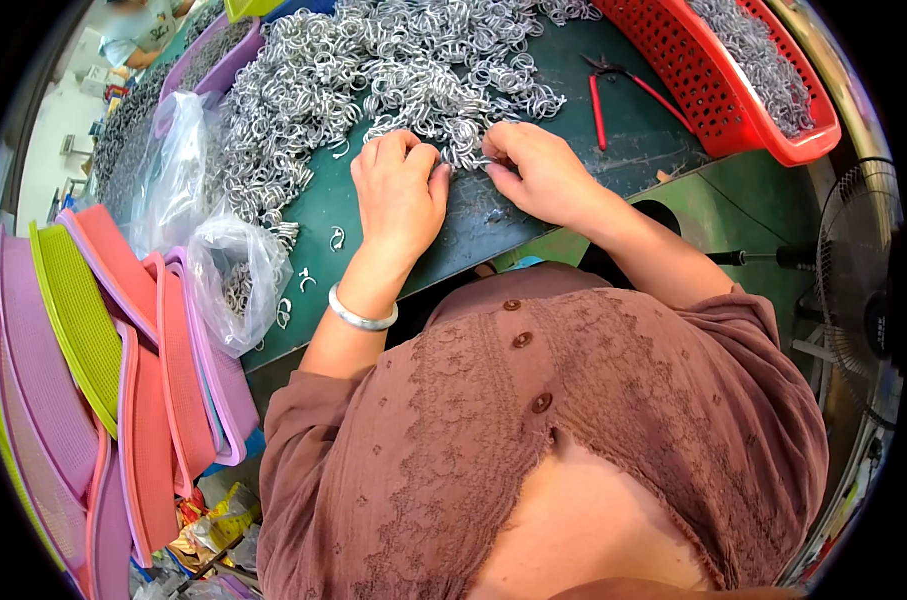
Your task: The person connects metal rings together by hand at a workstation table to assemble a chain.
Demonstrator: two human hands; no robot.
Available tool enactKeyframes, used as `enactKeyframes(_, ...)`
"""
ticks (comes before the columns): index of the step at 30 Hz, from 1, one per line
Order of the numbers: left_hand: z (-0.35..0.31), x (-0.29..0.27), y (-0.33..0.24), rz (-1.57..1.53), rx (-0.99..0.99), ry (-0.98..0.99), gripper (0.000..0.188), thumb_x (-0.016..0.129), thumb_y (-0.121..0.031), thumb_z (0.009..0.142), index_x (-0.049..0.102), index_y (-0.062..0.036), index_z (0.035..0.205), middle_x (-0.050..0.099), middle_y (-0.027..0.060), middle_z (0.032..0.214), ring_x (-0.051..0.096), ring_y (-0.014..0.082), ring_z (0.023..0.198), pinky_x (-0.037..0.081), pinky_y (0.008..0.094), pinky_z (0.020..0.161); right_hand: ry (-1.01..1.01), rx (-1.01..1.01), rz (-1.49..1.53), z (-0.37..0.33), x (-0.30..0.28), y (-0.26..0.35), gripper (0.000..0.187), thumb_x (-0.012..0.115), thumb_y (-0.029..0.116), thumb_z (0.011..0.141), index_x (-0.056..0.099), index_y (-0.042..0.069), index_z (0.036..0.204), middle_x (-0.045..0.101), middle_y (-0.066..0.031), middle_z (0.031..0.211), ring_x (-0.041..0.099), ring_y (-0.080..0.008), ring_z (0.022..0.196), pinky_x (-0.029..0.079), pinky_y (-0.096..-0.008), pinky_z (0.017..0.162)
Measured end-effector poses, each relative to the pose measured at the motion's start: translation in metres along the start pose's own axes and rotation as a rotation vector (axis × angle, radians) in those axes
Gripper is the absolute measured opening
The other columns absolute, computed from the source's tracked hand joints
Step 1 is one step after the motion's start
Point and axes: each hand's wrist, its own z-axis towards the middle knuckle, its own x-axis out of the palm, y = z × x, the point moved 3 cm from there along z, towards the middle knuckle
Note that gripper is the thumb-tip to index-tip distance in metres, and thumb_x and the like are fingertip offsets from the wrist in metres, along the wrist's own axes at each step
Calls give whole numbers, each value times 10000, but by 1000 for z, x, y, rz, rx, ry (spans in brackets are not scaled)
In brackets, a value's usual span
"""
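A big heap of small silvery metal pieces, shaped like open rings with hooked ends point(314, 85), covers the far part of the dark green table point(494, 225). At the heap's near edge my left hand point(402, 190) has its fingers curled, thumb close to the forefinger. Just right of it, my right hand point(546, 180) is closed in a pinch beside the nearest pieces. Whatever either hand holds is too small or too hidden to make out. A few loose pieces point(307, 280) lie on the table left of my left forearm.
Red-handled pliers point(600, 112) lie beside a red perforated basket point(714, 85) of metal pieces at right. Clear plastic bags point(239, 290) and stacked coloured baskets point(79, 330) stand at left. A fan point(859, 290) is at far right; another person point(139, 35) is far left.
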Motion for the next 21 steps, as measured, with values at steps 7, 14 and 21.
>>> enactKeyframes(7, 1, -3, 4, 31, 6, -6, 113, 631, -82, 659, 586, -80, 763, 540, 50, 865, 490, 246, 860, 349, 358, 758, 10, 228, 308, 0, -15, -20, 88, 554, 43, 731, 533, 15, 811, 568, -92, 678, 549, -172, 593, 427, -282, 539)
enactKeyframes(14, 6, -11, -14, -68, 34, 37, 265, 629, -63, 656, 605, -99, 917, 534, 77, 950, 491, 256, 905, 354, 371, 801, 106, 397, 1051, 5, -12, -15, 58, 562, 58, 816, 538, 35, 864, 585, -22, 778, 539, -70, 673, 440, -200, 612)
enactKeyframes(21, 8, -3, -19, 30, 144, 76, 294, 613, -35, 639, 643, -147, 910, 490, 124, 1093, 439, 307, 1026, 344, 405, 861, 62, 319, 1226, 7, -13, -11, 96, 550, 75, 833, 530, 16, 906, 598, -51, 826, 562, -93, 698, 458, -219, 622)
